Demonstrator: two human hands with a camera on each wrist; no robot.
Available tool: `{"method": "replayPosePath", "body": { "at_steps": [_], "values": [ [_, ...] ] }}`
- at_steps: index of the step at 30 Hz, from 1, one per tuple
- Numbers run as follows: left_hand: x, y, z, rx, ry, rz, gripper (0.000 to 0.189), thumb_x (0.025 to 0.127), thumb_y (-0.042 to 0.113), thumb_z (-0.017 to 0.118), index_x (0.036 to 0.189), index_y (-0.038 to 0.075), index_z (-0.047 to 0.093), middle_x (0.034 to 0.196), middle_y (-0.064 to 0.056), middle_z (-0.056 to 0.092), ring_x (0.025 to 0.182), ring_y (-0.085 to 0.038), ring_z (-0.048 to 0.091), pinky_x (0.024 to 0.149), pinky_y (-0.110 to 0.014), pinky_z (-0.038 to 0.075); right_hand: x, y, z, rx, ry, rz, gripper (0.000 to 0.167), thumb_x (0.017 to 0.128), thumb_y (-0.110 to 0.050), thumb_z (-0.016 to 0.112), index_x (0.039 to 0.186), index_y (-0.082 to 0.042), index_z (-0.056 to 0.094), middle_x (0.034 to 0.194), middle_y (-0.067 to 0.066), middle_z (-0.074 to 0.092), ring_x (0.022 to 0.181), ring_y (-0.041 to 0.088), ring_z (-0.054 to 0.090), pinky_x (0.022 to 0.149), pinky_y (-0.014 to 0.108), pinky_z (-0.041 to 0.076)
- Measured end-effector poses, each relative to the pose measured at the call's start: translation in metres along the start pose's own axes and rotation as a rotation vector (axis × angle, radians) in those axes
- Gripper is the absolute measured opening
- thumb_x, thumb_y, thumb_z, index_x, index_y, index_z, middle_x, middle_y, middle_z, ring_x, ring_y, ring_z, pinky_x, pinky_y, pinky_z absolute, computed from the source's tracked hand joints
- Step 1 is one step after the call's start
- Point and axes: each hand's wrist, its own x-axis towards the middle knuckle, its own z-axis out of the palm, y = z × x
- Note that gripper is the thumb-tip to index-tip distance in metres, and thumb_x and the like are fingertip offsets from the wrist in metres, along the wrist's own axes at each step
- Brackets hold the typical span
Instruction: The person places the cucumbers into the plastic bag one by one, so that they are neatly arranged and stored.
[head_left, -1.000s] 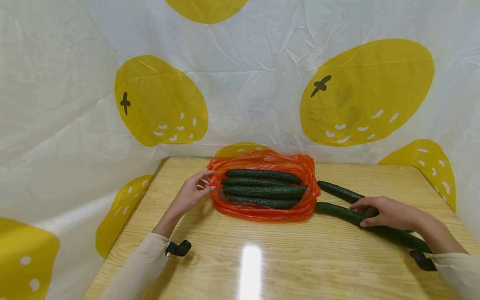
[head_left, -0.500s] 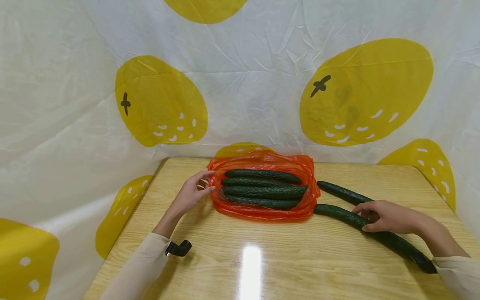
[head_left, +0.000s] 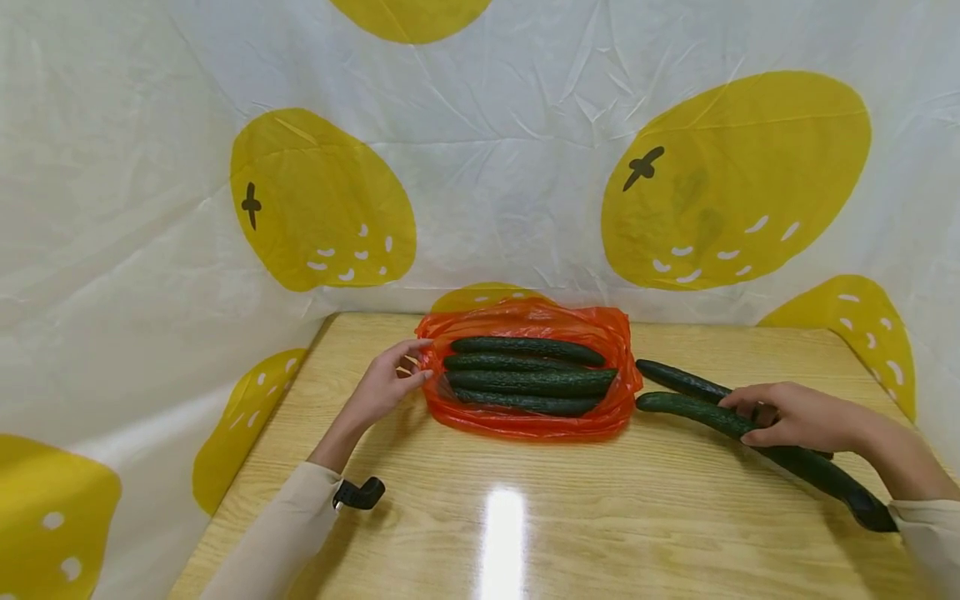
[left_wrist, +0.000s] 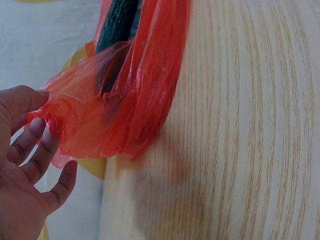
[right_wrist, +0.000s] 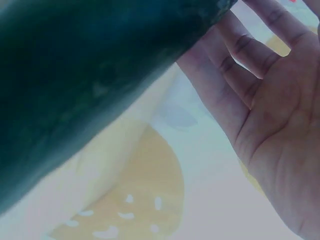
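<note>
A red plastic bag (head_left: 525, 429) lies open at the table's back, with several dark green cucumbers (head_left: 532, 382) side by side in it. At its left edge my left hand (head_left: 384, 382) pinches the thin film between thumb and fingers; the left wrist view shows the film drawn toward the fingertips. My right hand (head_left: 806, 418) grips one long cucumber (head_left: 690, 407) near its middle, thumb on the near side. That cucumber slants, its left tip just short of the bag's right side. Another cucumber (head_left: 678, 379) lies behind it, partly hidden by my right hand.
The wooden table (head_left: 420, 517) carries a bright light reflection at its front middle. A white sheet with yellow fruit prints (head_left: 510, 208) stands as a wall behind and to the left. Black wrist cameras (head_left: 360, 493) sit at the sleeves.
The held cucumber first slides slightly left and down, then rises and shifts right and back with my right hand. The left hand and the bag hold their place.
</note>
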Motion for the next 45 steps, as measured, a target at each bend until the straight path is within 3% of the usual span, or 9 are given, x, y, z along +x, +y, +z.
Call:
{"method": "replayPosePath", "body": {
  "at_steps": [12, 19, 24, 31, 41, 45],
  "values": [
    [0.0, -0.001, 0.0, -0.011, -0.002, 0.007, 0.047, 0.095, 0.006, 0.071, 0.14, 0.005, 0.058, 0.109, -0.011, 0.063, 0.088, -0.023, 0.062, 0.083, -0.041, 0.053, -0.004, -0.005, -0.023, -0.106, 0.126, -0.06, 0.046, 0.095, -0.025, 0.073, 0.135, -0.009, 0.058, 0.113, 0.0, 0.067, 0.094, -0.001, 0.06, 0.069, 0.027, 0.052],
    [0.0, -0.001, 0.0, -0.013, -0.005, 0.004, 0.047, 0.095, 0.006, 0.071, 0.14, 0.006, 0.058, 0.109, -0.011, 0.063, 0.088, -0.023, 0.062, 0.082, -0.039, 0.053, -0.001, -0.019, -0.032, -0.082, 0.172, -0.095, 0.047, 0.095, -0.021, 0.073, 0.138, -0.01, 0.057, 0.123, 0.009, 0.067, 0.106, -0.005, 0.058, 0.073, 0.026, 0.056],
    [-0.001, -0.001, 0.0, -0.014, -0.002, 0.001, 0.046, 0.095, 0.007, 0.071, 0.139, 0.012, 0.06, 0.109, -0.01, 0.063, 0.089, -0.022, 0.062, 0.082, -0.038, 0.053, 0.005, -0.031, -0.04, -0.07, 0.184, -0.096, 0.048, 0.095, -0.021, 0.073, 0.138, -0.01, 0.057, 0.126, 0.011, 0.066, 0.104, -0.004, 0.058, 0.076, 0.026, 0.056],
    [-0.001, 0.0, 0.0, -0.024, 0.0, -0.004, 0.045, 0.095, 0.008, 0.072, 0.138, 0.014, 0.06, 0.109, -0.01, 0.063, 0.088, -0.023, 0.062, 0.081, -0.039, 0.053, 0.018, -0.049, -0.052, -0.098, 0.228, -0.107, 0.047, 0.092, -0.024, 0.076, 0.136, -0.016, 0.06, 0.123, 0.003, 0.068, 0.106, -0.002, 0.06, 0.078, 0.028, 0.057],
    [0.0, 0.0, 0.0, -0.023, -0.001, 0.015, 0.045, 0.094, 0.007, 0.072, 0.138, 0.014, 0.061, 0.109, -0.011, 0.063, 0.087, -0.022, 0.062, 0.082, -0.037, 0.053, 0.044, -0.078, -0.065, -0.063, 0.197, -0.136, 0.048, 0.092, -0.024, 0.077, 0.137, -0.015, 0.062, 0.124, 0.002, 0.067, 0.107, 0.013, 0.065, 0.081, 0.03, 0.058],
    [0.0, 0.0, 0.001, -0.023, -0.003, 0.003, 0.045, 0.095, 0.007, 0.071, 0.138, 0.014, 0.061, 0.109, -0.01, 0.063, 0.087, -0.022, 0.062, 0.08, -0.035, 0.053, 0.058, -0.088, -0.068, -0.052, 0.193, -0.155, 0.048, 0.091, -0.025, 0.078, 0.135, -0.018, 0.063, 0.122, -0.001, 0.067, 0.103, 0.014, 0.064, 0.081, 0.028, 0.058]
  ]
}}
